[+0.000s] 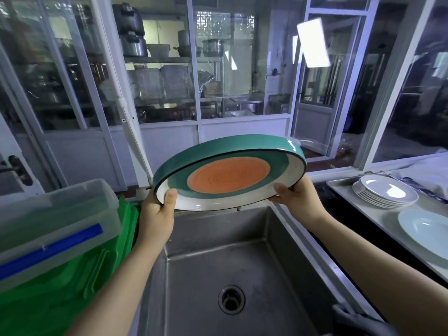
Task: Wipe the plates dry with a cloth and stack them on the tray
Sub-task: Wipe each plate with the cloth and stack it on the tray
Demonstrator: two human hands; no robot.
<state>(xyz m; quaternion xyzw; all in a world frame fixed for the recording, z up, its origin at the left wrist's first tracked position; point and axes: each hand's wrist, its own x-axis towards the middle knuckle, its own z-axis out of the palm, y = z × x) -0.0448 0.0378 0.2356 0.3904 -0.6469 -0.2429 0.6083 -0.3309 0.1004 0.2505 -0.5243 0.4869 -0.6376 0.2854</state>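
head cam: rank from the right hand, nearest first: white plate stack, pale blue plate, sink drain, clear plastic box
From the right hand:
1. White plate stack, to its right on the tray.
2. Pale blue plate, right and lower, nearer the camera.
3. Sink drain, below in the basin.
4. Clear plastic box, far left.

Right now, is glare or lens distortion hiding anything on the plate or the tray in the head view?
Head view: wide-angle bending curves the window frames and the sink edges; a bright light reflection sits on the glass, off the teal and orange plate; small highlights on its rim and on the white plate stack on the tray; both hands sharp.
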